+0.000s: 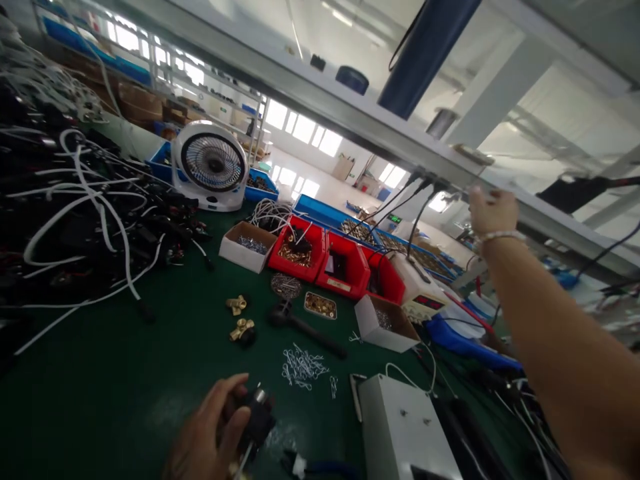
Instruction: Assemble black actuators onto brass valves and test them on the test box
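My left hand (pixel 210 427) is closed around a small black part with a shiny metal fitting (pixel 259 400), low over the green bench top. A thin light-coloured rod or wire hangs below the part. My right hand (pixel 494 215) is raised at the edge of the overhead shelf, its fingers curled and slightly blurred. What they grip there, if anything, is hidden. A loose heap of metal spring clips (pixel 301 367) lies beyond my left hand. Two brass fittings (pixel 241 330) rest further left, and a black hammer-shaped tool (pixel 313 335) lies behind the clips.
Black parts with white cables (pixel 90 193) are piled at left, beside a white fan (pixel 213 163). Red bins (pixel 343 267) and small cardboard boxes (pixel 385 327) line the back. A grey metal box (pixel 400 427) stands front right. The shelf (pixel 320 97) crosses above, with black cables hanging down.
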Motion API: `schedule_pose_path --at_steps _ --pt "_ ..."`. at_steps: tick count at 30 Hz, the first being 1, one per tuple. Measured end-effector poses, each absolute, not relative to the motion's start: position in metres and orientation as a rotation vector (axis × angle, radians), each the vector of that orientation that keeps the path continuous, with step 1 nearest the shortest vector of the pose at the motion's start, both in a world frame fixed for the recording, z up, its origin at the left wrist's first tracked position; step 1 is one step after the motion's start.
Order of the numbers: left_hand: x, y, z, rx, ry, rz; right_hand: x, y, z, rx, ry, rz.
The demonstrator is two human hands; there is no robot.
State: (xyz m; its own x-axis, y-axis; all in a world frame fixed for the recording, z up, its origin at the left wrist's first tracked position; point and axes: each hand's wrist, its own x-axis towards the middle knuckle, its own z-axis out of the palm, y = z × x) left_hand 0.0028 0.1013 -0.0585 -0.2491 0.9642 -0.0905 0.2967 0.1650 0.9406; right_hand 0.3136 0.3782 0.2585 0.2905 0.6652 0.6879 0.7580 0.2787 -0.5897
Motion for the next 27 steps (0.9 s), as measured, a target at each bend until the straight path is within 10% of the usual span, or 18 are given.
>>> schedule_pose_path --at_steps 12,27 --pt "0.008 0.1 -0.033 1.012 1.46 0.955 0.327 0.166 0.061 -1.874 -2.021 0.551" --pt "0.032 0.04 0.025 0.484 0.654 1.219 0.335 0.141 0.02 -1.837 -1.782 0.416"
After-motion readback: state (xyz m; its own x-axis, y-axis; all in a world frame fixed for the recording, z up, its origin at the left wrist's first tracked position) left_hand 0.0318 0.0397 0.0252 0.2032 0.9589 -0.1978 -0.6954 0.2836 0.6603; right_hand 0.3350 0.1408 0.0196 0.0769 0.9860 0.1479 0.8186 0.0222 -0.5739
